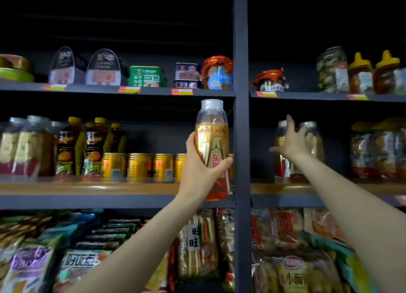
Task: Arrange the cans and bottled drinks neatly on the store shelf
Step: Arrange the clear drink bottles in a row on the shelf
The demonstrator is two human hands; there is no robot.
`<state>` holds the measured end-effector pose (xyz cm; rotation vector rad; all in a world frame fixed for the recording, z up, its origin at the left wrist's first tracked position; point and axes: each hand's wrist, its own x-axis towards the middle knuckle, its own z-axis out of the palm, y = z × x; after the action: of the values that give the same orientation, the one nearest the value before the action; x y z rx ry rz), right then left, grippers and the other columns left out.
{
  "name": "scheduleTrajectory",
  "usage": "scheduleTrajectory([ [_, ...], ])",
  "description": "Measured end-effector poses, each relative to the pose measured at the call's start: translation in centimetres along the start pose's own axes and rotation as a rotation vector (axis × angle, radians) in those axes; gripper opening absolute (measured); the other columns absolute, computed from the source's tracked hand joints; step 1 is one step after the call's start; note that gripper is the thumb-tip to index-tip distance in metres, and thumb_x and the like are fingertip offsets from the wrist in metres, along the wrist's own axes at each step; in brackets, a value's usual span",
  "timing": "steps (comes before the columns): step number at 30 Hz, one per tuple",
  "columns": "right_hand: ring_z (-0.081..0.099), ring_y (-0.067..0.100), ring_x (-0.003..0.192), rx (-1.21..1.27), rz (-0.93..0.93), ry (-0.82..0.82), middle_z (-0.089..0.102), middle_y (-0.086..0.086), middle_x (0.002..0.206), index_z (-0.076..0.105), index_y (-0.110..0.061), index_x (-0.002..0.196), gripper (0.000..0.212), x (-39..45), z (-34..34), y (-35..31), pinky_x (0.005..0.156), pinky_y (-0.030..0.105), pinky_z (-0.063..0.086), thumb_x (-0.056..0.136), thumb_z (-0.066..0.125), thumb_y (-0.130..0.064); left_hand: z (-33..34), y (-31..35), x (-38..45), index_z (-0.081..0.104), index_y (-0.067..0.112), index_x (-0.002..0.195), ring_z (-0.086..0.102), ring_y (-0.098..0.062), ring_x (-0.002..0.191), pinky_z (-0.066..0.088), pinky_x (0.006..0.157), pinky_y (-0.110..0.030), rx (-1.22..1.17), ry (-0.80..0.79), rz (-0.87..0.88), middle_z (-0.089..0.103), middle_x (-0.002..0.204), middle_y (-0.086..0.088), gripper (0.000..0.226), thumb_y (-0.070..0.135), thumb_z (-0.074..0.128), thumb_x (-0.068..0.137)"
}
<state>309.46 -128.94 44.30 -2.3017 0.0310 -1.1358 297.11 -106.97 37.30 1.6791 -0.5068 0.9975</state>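
My left hand (pixel 198 167) grips a tall clear bottle (pixel 212 138) of golden drink with a white cap and a red and gold label, held upright in front of the middle shelf (pixel 87 188), just left of the dark upright post (pixel 241 138). My right hand (pixel 292 142) reaches into the right bay with fingers spread, in front of two similar bottles (pixel 316 143) that stand on the wooden shelf; whether it touches them is unclear. Several gold cans (pixel 140 167) stand in a row on the middle shelf to the left of the held bottle.
Dark bottles with yellow caps (pixel 92 147) and clear bottles (pixel 24 147) fill the left of the middle shelf. Tins and jars (pixel 145 76) line the upper shelf. Snack bags (pixel 197 244) fill the lower shelf. Packaged goods (pixel 377 152) sit at the far right.
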Motion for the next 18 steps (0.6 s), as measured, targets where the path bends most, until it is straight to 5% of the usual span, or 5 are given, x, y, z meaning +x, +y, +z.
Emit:
scheduleTrajectory([
  [3,0.03,0.047,0.132,0.14,-0.006,0.094,0.02,0.021,0.151,0.02,-0.029,0.148,0.094,-0.4,0.2,-0.1,0.104,0.053,0.034,0.077,0.078,-0.011,-0.2,-1.0,-0.3,0.016,0.03,0.142,0.052,-0.003,0.102,0.042,0.065,-0.007,0.022,0.008,-0.023,0.047,0.118,0.012,0.089,0.027,0.075,0.076],
  [8,0.042,0.034,0.124,0.353,-0.255,0.431,0.035,0.016,0.139,0.036,-0.02,0.14,0.084,-4.8,-0.1,0.1,0.099,0.032,0.037,0.07,0.079,-0.001,-0.5,-1.6,0.4,0.015,0.027,0.145,0.05,-0.007,0.103,0.04,0.073,-0.014,-0.057,0.077,-0.079,0.046,0.122,0.007,0.093,0.028,0.076,0.075],
  [10,0.04,0.034,0.127,0.395,-0.328,0.541,0.034,0.015,0.138,0.033,-0.022,0.138,0.086,-6.5,-0.4,-0.3,0.102,0.044,0.042,0.068,0.081,-0.002,-1.1,-1.5,0.8,0.015,0.025,0.147,0.05,-0.004,0.097,0.039,0.078,-0.019,-0.118,0.134,-0.092,0.045,0.121,0.006,0.093,0.027,0.075,0.076],
  [12,0.041,0.033,0.126,0.381,-0.434,0.627,0.032,0.014,0.137,0.031,-0.028,0.135,0.089,-7.6,-1.5,-1.5,0.095,0.051,0.048,0.067,0.082,-0.001,-1.8,-1.3,1.2,0.017,0.024,0.146,0.05,0.0,0.091,0.039,0.076,-0.018,-0.213,0.198,-0.113,0.046,0.12,0.006,0.091,0.026,0.075,0.076],
  [18,0.038,0.029,0.121,0.162,-0.814,0.706,0.029,0.007,0.135,0.029,-0.026,0.138,0.084,-11.6,-6.1,-13.3,0.088,0.043,0.05,0.072,0.078,-0.013,-6.3,-1.6,1.8,0.014,0.026,0.147,0.046,0.007,0.088,0.035,0.068,-0.009,-0.372,0.364,-0.116,0.041,0.114,0.012,0.089,0.024,0.072,0.08],
])
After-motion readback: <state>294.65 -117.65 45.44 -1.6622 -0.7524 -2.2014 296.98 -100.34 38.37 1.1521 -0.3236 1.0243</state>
